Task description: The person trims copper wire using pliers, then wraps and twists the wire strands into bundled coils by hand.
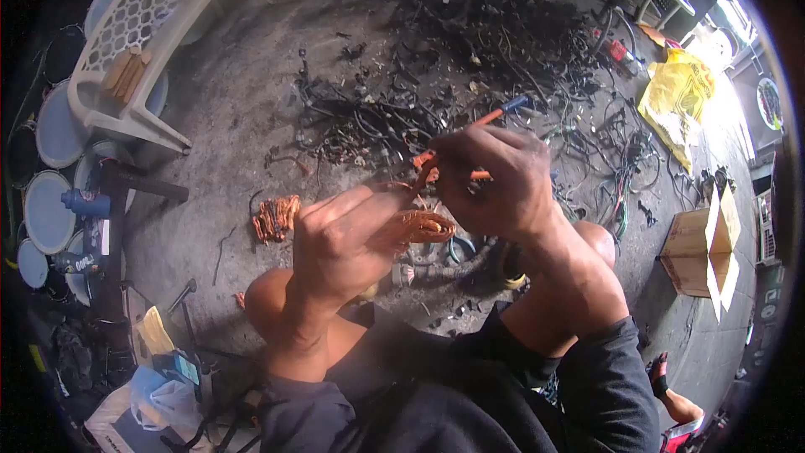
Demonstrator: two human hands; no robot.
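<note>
My left hand is closed round a folded bundle of bare copper wire, whose looped end sticks out to the right. Close beside it, my right hand has its fingers pinched together. Out of its top pokes a thin orange stick-like piece with a dark blue end; its kind I cannot make out. More orange bits show at the fingertips. A reddish-brown strand runs between the two hands. On the floor left of my left hand lies another bundle of copper wire.
Stripped black cables and scraps cover the floor ahead. A white plastic chair stands at the left. On the right are a yellow bag, a red-labelled bottle and an open cardboard box. Another person's foot shows lower right.
</note>
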